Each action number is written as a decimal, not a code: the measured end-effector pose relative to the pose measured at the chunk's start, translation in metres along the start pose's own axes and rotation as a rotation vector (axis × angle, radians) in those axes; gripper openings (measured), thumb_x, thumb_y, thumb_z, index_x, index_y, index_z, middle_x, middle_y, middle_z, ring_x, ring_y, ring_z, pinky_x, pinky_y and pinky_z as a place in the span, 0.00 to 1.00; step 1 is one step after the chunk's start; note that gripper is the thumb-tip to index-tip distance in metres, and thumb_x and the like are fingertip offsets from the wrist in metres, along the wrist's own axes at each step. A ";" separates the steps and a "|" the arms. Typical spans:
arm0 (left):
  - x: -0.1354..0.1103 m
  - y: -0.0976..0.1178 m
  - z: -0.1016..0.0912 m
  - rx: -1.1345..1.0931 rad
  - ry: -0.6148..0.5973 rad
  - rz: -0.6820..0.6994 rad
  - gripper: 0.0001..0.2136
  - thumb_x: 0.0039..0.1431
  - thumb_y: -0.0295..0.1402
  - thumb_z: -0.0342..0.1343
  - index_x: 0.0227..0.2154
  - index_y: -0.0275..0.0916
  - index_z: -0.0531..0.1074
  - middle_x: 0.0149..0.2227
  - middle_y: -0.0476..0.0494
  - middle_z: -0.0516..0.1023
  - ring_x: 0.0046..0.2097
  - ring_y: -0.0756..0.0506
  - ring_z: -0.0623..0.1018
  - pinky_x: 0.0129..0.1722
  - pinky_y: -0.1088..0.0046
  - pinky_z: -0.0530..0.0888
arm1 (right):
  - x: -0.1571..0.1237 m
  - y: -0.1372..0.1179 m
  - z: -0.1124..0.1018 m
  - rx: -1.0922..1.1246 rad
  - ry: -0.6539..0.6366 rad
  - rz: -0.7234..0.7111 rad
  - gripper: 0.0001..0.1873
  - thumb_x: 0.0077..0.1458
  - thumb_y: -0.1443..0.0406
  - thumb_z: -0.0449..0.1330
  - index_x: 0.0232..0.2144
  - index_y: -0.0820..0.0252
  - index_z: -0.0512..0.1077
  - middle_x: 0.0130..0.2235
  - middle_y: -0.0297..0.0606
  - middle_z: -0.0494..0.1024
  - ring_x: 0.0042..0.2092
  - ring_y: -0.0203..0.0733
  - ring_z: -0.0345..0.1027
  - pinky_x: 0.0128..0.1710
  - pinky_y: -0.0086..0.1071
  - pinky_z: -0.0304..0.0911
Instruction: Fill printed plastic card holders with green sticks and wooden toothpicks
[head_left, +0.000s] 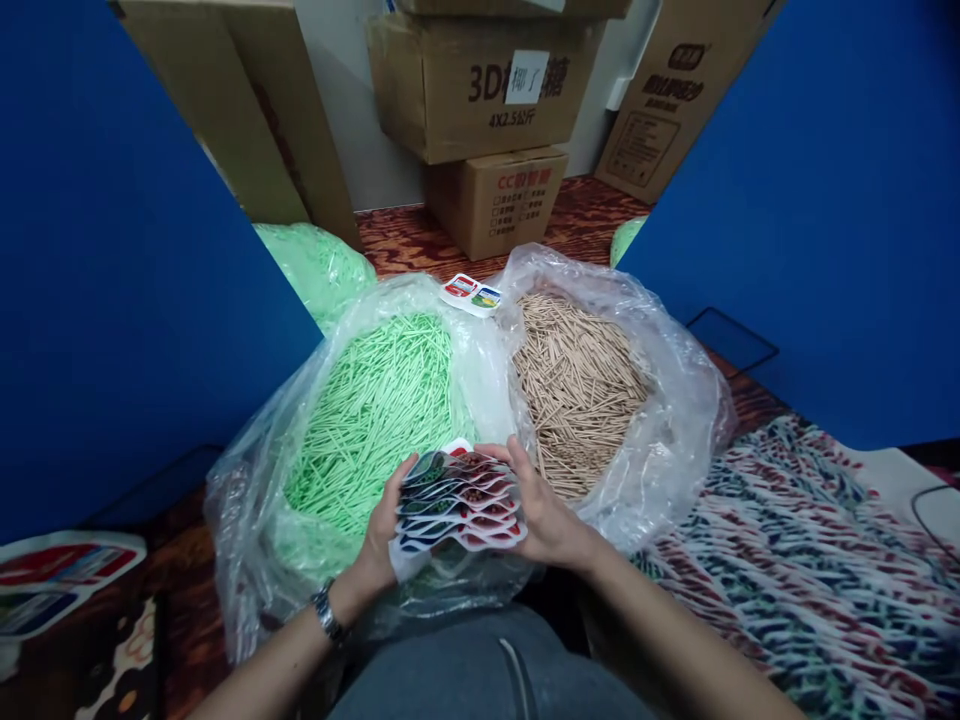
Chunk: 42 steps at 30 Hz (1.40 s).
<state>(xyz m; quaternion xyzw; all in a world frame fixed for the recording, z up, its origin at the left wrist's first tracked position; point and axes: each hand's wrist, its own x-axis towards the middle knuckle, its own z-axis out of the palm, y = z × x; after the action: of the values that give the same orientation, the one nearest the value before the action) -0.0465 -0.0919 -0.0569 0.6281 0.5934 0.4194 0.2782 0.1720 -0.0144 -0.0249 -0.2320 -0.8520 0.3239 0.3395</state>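
Note:
Between both hands is a stack of printed plastic pouches (459,508), their edges fanned in wavy layers. My left hand (382,525) grips the stack's left side, a metal watch (328,612) on that wrist. On the opposite side my right hand (546,515) is closed round the pouches, thumb and fingers along the edge. Just beyond the left hand lies a clear bag of thin green sticks (375,410). Past the right hand, another clear bag holds light brown sticks (577,390). A single flat pouch (471,295) rests where the two bags meet.
Blue panels (127,270) flank both sides. Cardboard boxes (480,85) are stacked at the back. Many pouches in overlapping rows (810,570) cover the right side. At the lower left is a printed pouch (67,580); behind it, a wood-patterned surface (191,600).

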 end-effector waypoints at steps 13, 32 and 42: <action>0.004 0.003 -0.001 0.041 0.020 0.057 0.36 0.48 0.35 0.62 0.59 0.39 0.51 0.55 0.34 0.68 0.52 0.37 0.73 0.50 0.58 0.71 | 0.025 -0.057 -0.034 -0.632 -0.196 -0.196 0.23 0.56 0.56 0.57 0.54 0.49 0.63 0.61 0.48 0.57 0.62 0.57 0.48 0.58 0.64 0.41; 0.006 0.012 -0.002 0.003 -0.005 0.209 0.29 0.53 0.29 0.57 0.57 0.39 0.54 0.52 0.36 0.68 0.52 0.39 0.71 0.51 0.59 0.70 | 0.044 -0.093 -0.009 -0.865 -0.179 -0.098 0.19 0.51 0.56 0.61 0.40 0.65 0.72 0.56 0.54 0.67 0.59 0.58 0.55 0.59 0.62 0.37; 0.006 0.013 -0.003 -0.059 -0.010 0.130 0.30 0.51 0.30 0.58 0.57 0.40 0.54 0.53 0.36 0.68 0.52 0.38 0.71 0.51 0.58 0.69 | 0.042 -0.082 -0.024 -0.747 -0.309 -0.035 0.27 0.49 0.54 0.63 0.50 0.57 0.67 0.61 0.49 0.59 0.62 0.60 0.50 0.57 0.64 0.44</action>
<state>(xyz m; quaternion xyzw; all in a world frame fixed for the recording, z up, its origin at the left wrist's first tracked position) -0.0429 -0.0885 -0.0437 0.6591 0.5373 0.4507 0.2717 0.1474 -0.0352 0.0642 -0.2732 -0.9560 0.0172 0.1052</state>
